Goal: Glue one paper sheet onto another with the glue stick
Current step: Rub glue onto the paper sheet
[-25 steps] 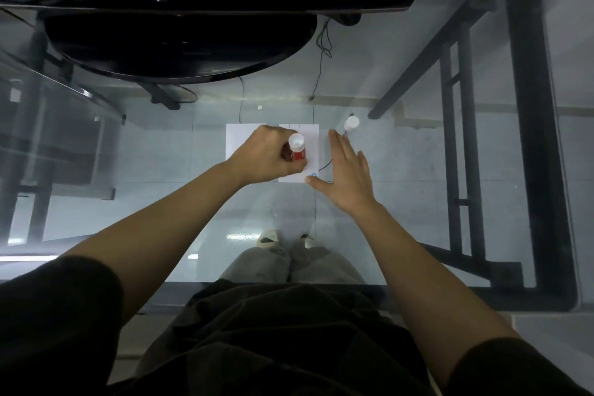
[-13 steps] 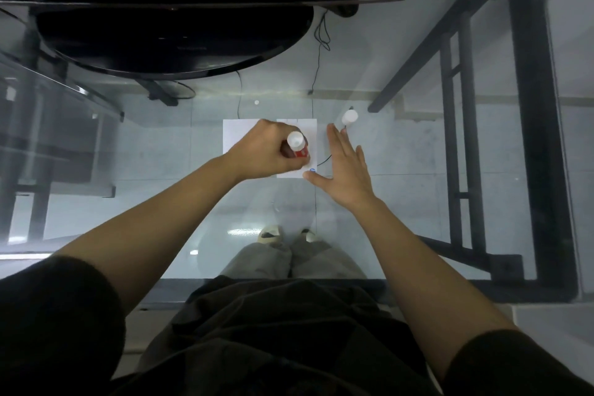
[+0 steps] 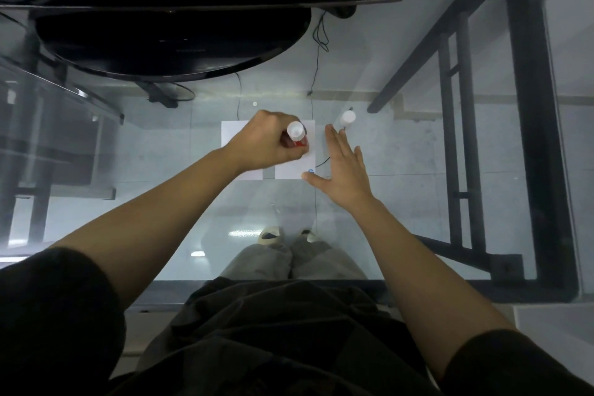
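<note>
Upright, red-bodied, white-ended glue stick (image 3: 296, 135)

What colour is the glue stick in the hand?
In the head view, the red-bodied glue stick with a white end is gripped by the left hand.

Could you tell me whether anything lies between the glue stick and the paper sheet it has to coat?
Nothing visible does. The left hand holds the glue stick directly over the right paper sheet. The white cap stands off to the right, beyond the right hand, which lies flat beside the sheet's edge.
</note>
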{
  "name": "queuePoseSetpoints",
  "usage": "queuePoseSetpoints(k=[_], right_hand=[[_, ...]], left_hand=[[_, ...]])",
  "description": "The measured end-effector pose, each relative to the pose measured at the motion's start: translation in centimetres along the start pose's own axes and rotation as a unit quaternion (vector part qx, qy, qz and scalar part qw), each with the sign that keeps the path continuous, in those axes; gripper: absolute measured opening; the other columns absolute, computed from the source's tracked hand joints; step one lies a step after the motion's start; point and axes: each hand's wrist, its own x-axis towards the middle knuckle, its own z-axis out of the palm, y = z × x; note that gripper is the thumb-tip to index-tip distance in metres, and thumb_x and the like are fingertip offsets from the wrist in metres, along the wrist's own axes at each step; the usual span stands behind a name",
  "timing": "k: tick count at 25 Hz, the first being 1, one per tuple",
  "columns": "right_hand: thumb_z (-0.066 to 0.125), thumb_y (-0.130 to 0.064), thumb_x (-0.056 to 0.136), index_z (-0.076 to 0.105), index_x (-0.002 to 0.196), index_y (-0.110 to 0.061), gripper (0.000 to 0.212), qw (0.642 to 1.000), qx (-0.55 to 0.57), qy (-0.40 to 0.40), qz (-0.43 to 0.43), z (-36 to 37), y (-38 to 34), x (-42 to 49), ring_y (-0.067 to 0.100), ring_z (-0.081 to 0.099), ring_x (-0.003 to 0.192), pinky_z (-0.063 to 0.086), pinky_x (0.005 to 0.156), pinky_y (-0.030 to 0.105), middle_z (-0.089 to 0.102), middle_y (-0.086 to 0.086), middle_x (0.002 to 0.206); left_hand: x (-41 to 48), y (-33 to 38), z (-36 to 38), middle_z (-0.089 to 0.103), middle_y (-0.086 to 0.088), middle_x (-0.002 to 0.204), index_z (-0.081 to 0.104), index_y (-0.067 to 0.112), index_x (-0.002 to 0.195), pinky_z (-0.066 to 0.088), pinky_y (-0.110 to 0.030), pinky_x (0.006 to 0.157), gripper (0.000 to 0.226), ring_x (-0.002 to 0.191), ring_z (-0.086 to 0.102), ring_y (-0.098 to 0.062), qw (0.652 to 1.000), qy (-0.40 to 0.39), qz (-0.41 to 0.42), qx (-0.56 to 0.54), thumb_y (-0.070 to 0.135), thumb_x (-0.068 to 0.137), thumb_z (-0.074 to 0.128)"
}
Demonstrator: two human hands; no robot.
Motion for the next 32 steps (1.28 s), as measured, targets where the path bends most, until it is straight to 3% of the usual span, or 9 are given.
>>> queuePoseSetpoints(k=[10, 14, 15, 17, 19, 21, 22, 28, 32], right_hand=[[0.063, -0.044, 0.081, 0.004, 0.146, -0.015, 0.093, 1.000, 0.000, -0.003, 0.006, 0.1, -0.3, 0.1, 0.022, 0.002, 0.144, 0.002, 0.114, 0.048, 0.009, 0.003, 0.157], [0.063, -0.044, 0.082, 0.003, 0.146, -0.016, 0.093, 1.000, -0.003, -0.005, 0.009, 0.0, -0.3, 0.1, 0.022, 0.001, 0.144, 0.001, 0.114, 0.047, 0.008, 0.003, 0.158], [0.063, -0.044, 0.082, 0.003, 0.146, -0.016, 0.093, 1.000, 0.000, -0.004, 0.008, 0.0, -0.2, 0.1, 0.022, 0.001, 0.144, 0.000, 0.114, 0.047, 0.007, 0.003, 0.158], [0.063, -0.045, 0.082, 0.002, 0.146, -0.016, 0.093, 1.000, 0.008, -0.007, 0.004, 0.0, -0.2, 0.0, 0.021, 0.000, 0.144, -0.001, 0.114, 0.047, 0.006, 0.002, 0.158], [0.062, -0.045, 0.082, 0.001, 0.146, -0.017, 0.093, 1.000, 0.009, -0.010, 0.006, 0.0, -0.3, 0.0, 0.020, -0.001, 0.144, -0.002, 0.114, 0.045, 0.005, 0.002, 0.158], [0.062, -0.046, 0.082, 0.001, 0.146, -0.017, 0.093, 1.000, 0.008, -0.013, 0.010, -0.1, -0.2, 0.0, 0.020, -0.003, 0.144, -0.003, 0.114, 0.044, 0.004, 0.002, 0.158], [0.061, -0.046, 0.082, 0.000, 0.146, -0.017, 0.093, 1.000, 0.007, -0.014, 0.011, -0.1, -0.2, 0.0, 0.019, -0.003, 0.144, -0.003, 0.114, 0.044, 0.003, 0.001, 0.158], [0.060, -0.048, 0.083, 0.000, 0.146, -0.018, 0.092, 1.000, 0.005, -0.016, 0.013, 0.2, 0.1, 0.1, 0.020, -0.004, 0.144, -0.006, 0.113, 0.043, 0.002, 0.001, 0.158], [0.059, -0.050, 0.083, 0.000, 0.146, -0.019, 0.092, 1.000, 0.004, -0.016, 0.015, 0.4, 0.2, 0.2, 0.020, -0.004, 0.144, -0.006, 0.112, 0.044, 0.002, 0.001, 0.158]], left_hand=[[3.4, -0.2, -0.5, 0.069, -0.010, 0.084, 0.064, 0.005, 0.088, 0.045, -0.027, 0.067, 0.025, 0.073, 0.059, -0.020, 0.998, 0.021, -0.052, 0.034, 0.026, 0.078, 0.072], [1.8, -0.5, 0.1, 0.070, -0.003, 0.092, 0.067, 0.016, 0.091, 0.052, -0.021, 0.073, 0.020, 0.082, 0.063, -0.013, 0.968, 0.078, -0.140, -0.191, 0.024, 0.075, 0.075], [1.1, -0.6, 0.4, 0.069, -0.004, 0.095, 0.067, 0.016, 0.093, 0.053, -0.021, 0.076, 0.019, 0.086, 0.063, -0.013, 0.917, 0.093, -0.194, -0.336, 0.018, 0.076, 0.075], [0.0, -1.1, 0.8, 0.067, -0.009, 0.096, 0.066, 0.011, 0.095, 0.055, -0.022, 0.077, 0.017, 0.090, 0.065, -0.016, 0.730, 0.129, -0.291, -0.604, 0.006, 0.079, 0.068], [-0.3, -1.9, 0.9, 0.067, -0.014, 0.095, 0.066, 0.004, 0.093, 0.056, -0.023, 0.070, 0.011, 0.085, 0.069, -0.019, 0.572, 0.164, -0.344, -0.726, 0.006, 0.083, 0.062], [0.4, -1.9, 0.5, 0.066, -0.017, 0.096, 0.064, 0.001, 0.095, 0.057, -0.024, 0.066, 0.014, 0.078, 0.070, -0.021, 0.520, 0.161, -0.367, -0.755, 0.007, 0.083, 0.062], [1.1, -1.8, 0.2, 0.067, -0.015, 0.096, 0.064, 0.003, 0.097, 0.057, -0.025, 0.066, 0.015, 0.079, 0.070, -0.021, 0.546, 0.146, -0.372, -0.736, 0.008, 0.083, 0.063], [6.4, -0.5, -0.9, 0.065, -0.001, 0.101, 0.062, 0.017, 0.106, 0.050, -0.032, 0.087, 0.035, 0.100, 0.062, -0.021, 0.907, 0.020, -0.249, -0.339, 0.010, 0.075, 0.075], [9.0, 0.6, 0.4, 0.062, -0.008, 0.105, 0.056, 0.007, 0.103, 0.051, -0.034, 0.087, 0.035, 0.097, 0.062, -0.024, 0.985, 0.049, -0.104, -0.125, 0.012, 0.075, 0.075]])
